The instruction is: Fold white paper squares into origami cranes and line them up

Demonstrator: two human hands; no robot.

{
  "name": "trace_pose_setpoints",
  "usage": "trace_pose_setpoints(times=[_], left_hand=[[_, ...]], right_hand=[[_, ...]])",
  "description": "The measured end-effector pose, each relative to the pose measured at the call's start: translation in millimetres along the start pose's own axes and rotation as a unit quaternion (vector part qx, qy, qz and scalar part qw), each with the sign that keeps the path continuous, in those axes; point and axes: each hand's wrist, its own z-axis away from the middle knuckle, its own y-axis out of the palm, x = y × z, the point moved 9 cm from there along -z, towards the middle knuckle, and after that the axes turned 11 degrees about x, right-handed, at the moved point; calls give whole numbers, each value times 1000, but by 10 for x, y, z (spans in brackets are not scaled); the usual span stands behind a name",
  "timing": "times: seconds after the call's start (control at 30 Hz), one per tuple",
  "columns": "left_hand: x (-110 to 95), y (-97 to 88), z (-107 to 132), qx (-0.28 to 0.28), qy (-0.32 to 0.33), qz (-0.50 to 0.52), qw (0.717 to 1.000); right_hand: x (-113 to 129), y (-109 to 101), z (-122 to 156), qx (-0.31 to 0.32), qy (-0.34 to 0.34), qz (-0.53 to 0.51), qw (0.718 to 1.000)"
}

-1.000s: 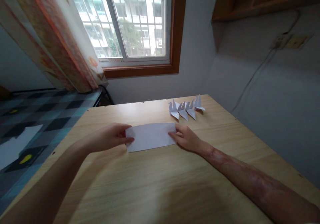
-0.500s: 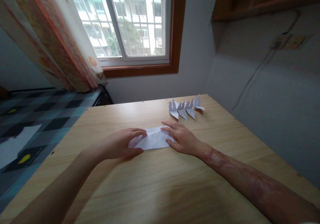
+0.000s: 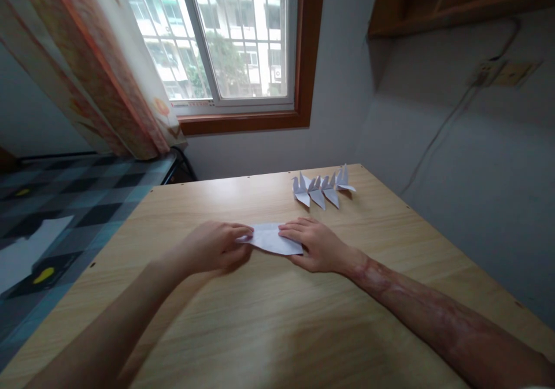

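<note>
A folded sheet of white paper [image 3: 269,239] lies on the wooden table [image 3: 277,319] between my two hands. My left hand [image 3: 214,245] rests on its left end with the fingers curled and pinching the edge. My right hand [image 3: 313,242] presses on the right end, fingers bent over the paper. Both forearms reach in from the near edge of the table.
Several white folded paper cranes [image 3: 323,188] stand in a row at the far side of the table. Behind is a window with a wooden frame [image 3: 303,88] and a patterned curtain [image 3: 99,77]. A bed with a checked cover [image 3: 52,215] lies left.
The paper was a wide flat strip held at both ends. It has since been folded narrower, and both hands have moved inward over it.
</note>
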Motion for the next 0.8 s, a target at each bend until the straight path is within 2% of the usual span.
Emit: trace_pose_setpoints(times=[0.07, 0.13, 0.23, 0.33, 0.43, 0.5, 0.53, 0.6, 0.7, 0.8], left_hand=[[20, -16, 14, 14, 2, -6, 1000], [68, -67, 30, 8, -14, 30, 999], [196, -133, 51, -30, -60, 160, 985], [323, -50, 27, -48, -90, 270, 957], [425, 68, -28, -68, -130, 217, 965], [445, 73, -39, -129, -156, 140, 969], [396, 57, -41, -168, -148, 102, 969], [179, 73, -71, -214, -84, 33, 973], [-180, 258, -154, -177, 37, -3, 983], [-315, 360, -172, -163, 76, 9, 984]], right_hand=[[9, -30, 2, -19, -17, -19, 999], [-48, -76, 21, -54, -4, -53, 997], [-254, -130, 88, -119, 68, -145, 980], [-434, -98, 145, -144, 138, -219, 955], [-466, -60, 123, -115, 169, -181, 962], [-451, -70, 99, -103, 177, -128, 970], [-441, -79, 89, -102, 179, -106, 973], [-427, -89, 73, -99, 179, -72, 976], [-414, -79, 57, -88, 178, -38, 979], [-344, -74, 42, -79, 141, -28, 986]])
